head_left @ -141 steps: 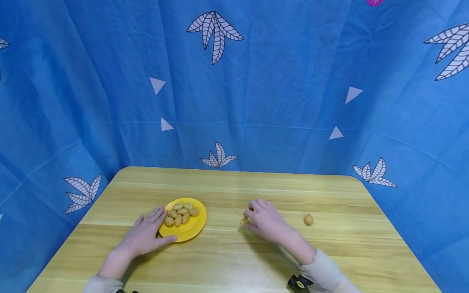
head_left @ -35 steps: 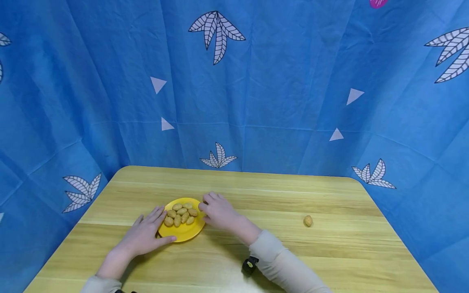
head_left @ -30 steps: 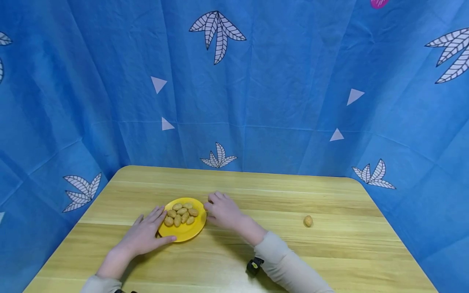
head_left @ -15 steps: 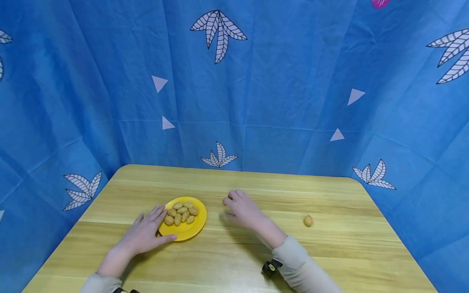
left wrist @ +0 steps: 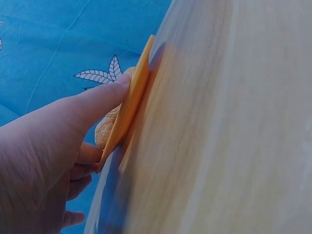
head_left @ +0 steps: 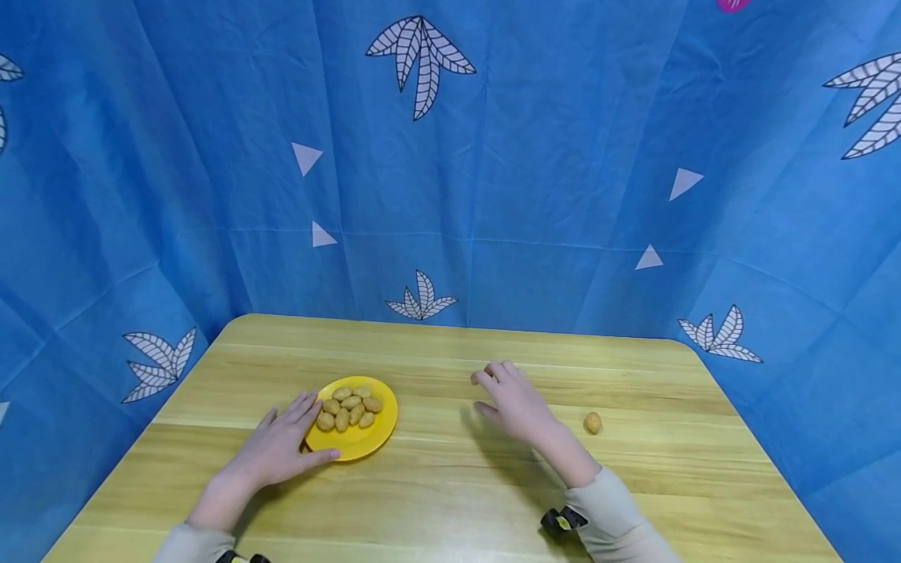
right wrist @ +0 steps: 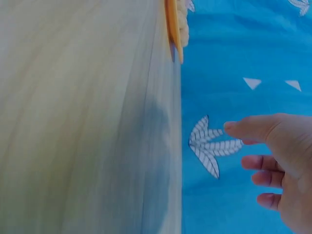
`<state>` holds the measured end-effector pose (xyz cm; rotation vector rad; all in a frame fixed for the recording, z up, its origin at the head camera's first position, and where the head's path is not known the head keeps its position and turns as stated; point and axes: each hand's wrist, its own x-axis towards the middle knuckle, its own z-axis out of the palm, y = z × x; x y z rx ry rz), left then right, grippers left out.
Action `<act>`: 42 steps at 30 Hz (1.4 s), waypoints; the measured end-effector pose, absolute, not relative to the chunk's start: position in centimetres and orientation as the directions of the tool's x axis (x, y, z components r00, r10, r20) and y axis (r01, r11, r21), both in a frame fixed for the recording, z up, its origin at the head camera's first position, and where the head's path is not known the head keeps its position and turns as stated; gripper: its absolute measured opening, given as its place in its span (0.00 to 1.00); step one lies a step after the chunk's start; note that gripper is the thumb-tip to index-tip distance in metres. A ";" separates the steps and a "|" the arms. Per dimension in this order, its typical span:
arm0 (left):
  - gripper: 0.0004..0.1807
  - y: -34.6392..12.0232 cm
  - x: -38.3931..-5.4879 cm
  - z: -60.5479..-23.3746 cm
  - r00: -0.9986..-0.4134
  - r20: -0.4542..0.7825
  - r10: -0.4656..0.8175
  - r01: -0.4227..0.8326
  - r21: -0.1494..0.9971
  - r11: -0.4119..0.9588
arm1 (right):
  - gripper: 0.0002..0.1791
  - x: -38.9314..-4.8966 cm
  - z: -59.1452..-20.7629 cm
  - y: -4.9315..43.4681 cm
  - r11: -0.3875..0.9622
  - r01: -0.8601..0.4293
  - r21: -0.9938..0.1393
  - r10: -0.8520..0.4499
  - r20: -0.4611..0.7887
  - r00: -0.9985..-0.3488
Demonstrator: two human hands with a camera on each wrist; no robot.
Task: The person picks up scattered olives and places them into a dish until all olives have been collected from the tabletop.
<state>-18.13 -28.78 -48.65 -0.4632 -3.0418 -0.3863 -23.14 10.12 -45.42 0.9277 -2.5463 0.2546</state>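
Observation:
A yellow plate [head_left: 383,434] holds several small tan walnuts [head_left: 350,403], gathered towards its upper part. My left hand [head_left: 278,448] rests at the plate's left side, fingers straight and spread over the rim, thumb on the near edge. In the left wrist view, the thumb [left wrist: 105,97] lies over the plate's rim [left wrist: 139,87], and walnuts [left wrist: 106,129] show beyond it. My right hand [head_left: 518,407] hovers above the table between the plate and a single walnut [head_left: 593,423]. Its fingers are loosely bent, with a gap to the thumb and nothing between them.
The pale wooden table [head_left: 436,508] has rounded far corners. A blue curtain [head_left: 535,156] with white leaf prints hangs behind it and along both sides. The right hand casts a shadow on the wood.
My right hand carried a walnut to the plate and let go of it there, then moved back rightwards. One more walnut lies on the plate. The left hand has stayed put.

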 end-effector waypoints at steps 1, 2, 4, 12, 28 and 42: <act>0.54 -28.8 -18.2 -48.6 -0.954 0.079 0.289 0.300 0.236 0.924 | 0.18 -23.1 -45.4 10.6 0.767 -0.642 -0.023 -0.564 0.452 -0.691; 0.54 -28.8 -18.2 -48.6 -0.954 0.080 0.290 0.301 0.235 0.924 | 0.19 -23.0 -45.4 11.0 0.772 -0.636 -0.018 -0.557 0.462 -0.690; 0.54 -28.8 -18.2 -48.6 -0.953 0.084 0.291 0.302 0.232 0.924 | 0.20 -22.7 -45.2 11.8 0.785 -0.619 -0.013 -0.538 0.481 -0.692; 0.54 -28.7 -18.4 -48.6 -0.951 0.096 0.295 0.309 0.232 0.922 | 0.20 -22.0 -45.0 15.4 0.830 -0.555 -0.055 -0.455 0.510 -0.730; 0.54 -28.8 -18.4 -49.0 -0.954 0.087 0.288 0.301 0.249 0.921 | 0.19 -20.6 -44.9 21.6 0.903 -0.422 -0.083 -0.330 0.495 -0.804; 0.55 -28.8 -18.3 -49.2 -0.954 0.080 0.287 0.298 0.251 0.921 | 0.20 -20.0 -45.6 25.1 0.937 -0.324 -0.130 -0.256 0.376 -0.891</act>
